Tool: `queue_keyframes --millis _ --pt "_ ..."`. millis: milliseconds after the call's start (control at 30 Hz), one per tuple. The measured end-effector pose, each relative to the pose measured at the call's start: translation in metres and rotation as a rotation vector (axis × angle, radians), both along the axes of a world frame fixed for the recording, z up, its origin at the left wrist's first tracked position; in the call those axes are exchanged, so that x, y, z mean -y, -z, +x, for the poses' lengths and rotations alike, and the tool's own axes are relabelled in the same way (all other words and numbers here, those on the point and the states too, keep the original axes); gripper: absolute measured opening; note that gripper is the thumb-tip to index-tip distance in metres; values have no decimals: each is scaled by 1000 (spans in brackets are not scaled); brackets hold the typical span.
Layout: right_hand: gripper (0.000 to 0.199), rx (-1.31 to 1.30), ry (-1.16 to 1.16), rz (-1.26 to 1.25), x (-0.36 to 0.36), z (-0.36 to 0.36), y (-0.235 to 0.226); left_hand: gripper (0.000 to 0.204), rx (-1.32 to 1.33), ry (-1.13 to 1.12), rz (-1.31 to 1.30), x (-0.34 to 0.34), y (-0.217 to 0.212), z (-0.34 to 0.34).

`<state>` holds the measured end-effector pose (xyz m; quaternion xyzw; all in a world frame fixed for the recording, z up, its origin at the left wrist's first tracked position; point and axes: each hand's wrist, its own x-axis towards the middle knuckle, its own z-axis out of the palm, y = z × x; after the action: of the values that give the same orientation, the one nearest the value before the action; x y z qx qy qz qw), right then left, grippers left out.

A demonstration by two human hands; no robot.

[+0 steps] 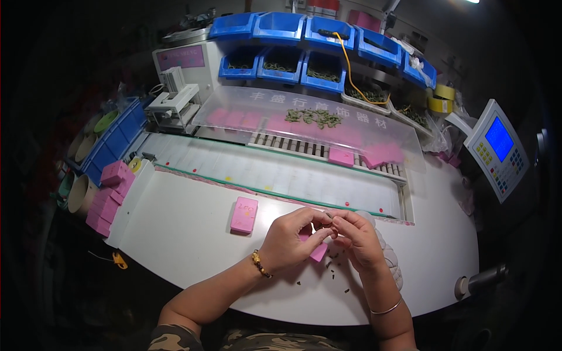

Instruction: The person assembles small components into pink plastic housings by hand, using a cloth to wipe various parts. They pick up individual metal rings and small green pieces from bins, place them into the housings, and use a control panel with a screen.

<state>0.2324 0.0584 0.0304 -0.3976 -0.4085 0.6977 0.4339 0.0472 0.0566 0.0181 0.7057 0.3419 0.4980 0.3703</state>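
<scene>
My left hand [293, 240] and my right hand [358, 238] meet over the white table, thumbs and fingers pinched close together. Between the fingertips is something small and dark, mostly hidden, and I cannot make out its kind. Under and between my hands lies a pink block [319, 252], partly covered by my left hand. Several tiny dark bits [333, 271] are scattered on the table below the hands. Left of my left hand, a second pink block [244, 214] with handwriting on it lies flat.
Behind the hands runs a white conveyor belt [234, 169] with a clear cover [234, 105], green pieces on top. Blue bins [280, 28] hang above. Pink blocks [105, 205] are stacked at left. A control panel [497, 149] and a dark cylinder [489, 278] are at right.
</scene>
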Motion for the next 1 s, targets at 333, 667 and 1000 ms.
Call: queue_keyframes --millis 333,667,1000 --pt "22 103 156 221 -3 1 5 18 119 -82 -219 1 -6 0" --pt "21 238 171 374 2 -5 2 19 205 190 -596 -6 0 -7" --pt "22 107 326 286 -4 0 -2 21 246 208 -649 -12 2 -8"
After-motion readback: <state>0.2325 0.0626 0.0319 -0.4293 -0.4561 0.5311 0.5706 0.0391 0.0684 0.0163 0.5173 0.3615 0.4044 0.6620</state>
